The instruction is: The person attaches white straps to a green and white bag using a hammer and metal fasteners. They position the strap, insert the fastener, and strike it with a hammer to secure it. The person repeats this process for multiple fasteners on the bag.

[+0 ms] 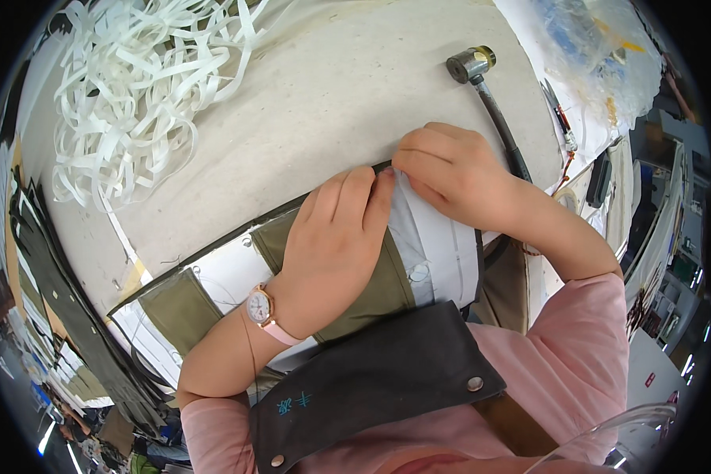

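Together both hands [387,213] press flat olive fabric [371,292] with white lining [442,245].

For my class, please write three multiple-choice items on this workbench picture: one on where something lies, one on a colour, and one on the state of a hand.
1. Where does the hammer lie?
A. On the table beyond the right hand
B. Under the heap of white strips
C. In the left hand

2. What colour is the strap of the wristwatch?
A. Black
B. Pink
C. Green

3. What is the left hand doing?
A. Hanging free above the table
B. Gripping the hammer
C. Pressing flat on the olive-green fabric piece

Answers:
1 A: its metal head rests on the table, the handle running back behind the right hand.
2 B: a pink band crosses the left wrist.
3 C: the palm lies on the fabric, fingertips meeting the right hand at the folded edge, far from the white strips.
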`<act>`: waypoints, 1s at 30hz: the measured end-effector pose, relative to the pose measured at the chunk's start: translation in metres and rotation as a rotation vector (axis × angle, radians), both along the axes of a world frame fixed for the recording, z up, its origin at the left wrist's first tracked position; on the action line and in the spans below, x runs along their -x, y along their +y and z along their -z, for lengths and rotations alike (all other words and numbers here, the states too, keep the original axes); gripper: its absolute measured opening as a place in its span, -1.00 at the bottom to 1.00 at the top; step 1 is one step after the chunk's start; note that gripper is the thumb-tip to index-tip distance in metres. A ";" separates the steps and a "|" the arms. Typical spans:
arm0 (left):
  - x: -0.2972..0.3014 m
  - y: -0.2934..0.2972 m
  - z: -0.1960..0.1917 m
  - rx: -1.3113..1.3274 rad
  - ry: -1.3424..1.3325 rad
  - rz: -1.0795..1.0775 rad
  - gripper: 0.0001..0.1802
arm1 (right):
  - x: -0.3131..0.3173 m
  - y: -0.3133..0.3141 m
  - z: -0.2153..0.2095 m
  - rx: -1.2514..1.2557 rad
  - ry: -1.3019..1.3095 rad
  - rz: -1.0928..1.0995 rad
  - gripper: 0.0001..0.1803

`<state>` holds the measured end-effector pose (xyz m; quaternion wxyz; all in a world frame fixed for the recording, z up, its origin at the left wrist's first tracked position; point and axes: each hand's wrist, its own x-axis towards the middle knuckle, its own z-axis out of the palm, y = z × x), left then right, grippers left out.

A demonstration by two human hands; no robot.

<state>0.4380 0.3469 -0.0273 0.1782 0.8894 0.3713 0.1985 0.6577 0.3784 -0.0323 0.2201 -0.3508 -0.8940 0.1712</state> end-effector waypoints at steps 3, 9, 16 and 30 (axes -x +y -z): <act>0.003 0.004 0.006 -0.004 -0.052 0.018 -0.61 | -0.001 -0.001 -0.007 -0.053 -0.100 -0.087 -0.70; 0.008 0.019 0.001 0.245 -0.095 0.023 -0.65 | -0.004 0.001 -0.013 -0.036 -0.119 -0.144 -0.68; 0.005 0.013 0.000 -0.008 -0.005 0.071 -0.64 | -0.009 -0.010 -0.014 -0.002 -0.019 -0.069 -0.65; 0.009 0.019 0.006 0.097 -0.115 0.073 -0.57 | -0.067 -0.019 -0.013 0.112 -0.183 0.778 -0.77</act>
